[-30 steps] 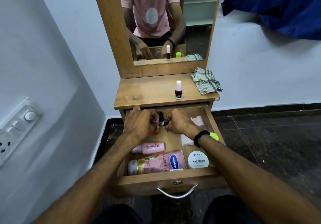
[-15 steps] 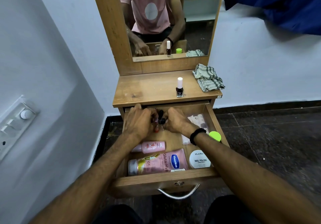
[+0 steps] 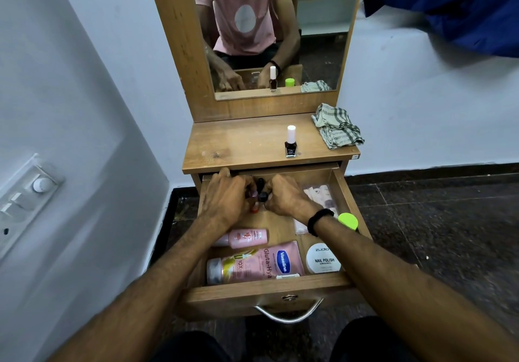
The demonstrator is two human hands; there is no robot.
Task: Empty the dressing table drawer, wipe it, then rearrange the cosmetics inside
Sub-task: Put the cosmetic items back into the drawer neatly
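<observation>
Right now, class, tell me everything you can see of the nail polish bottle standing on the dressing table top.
The nail polish bottle is small, with a dark, near-black, glass-looking body bearing faint pale print and a tall white cap. It stands upright on the wooden table top, right of centre near the front edge, left of the checked cloth and apart from it. Only the table top touches it; its reflection shows in the mirror.
</observation>
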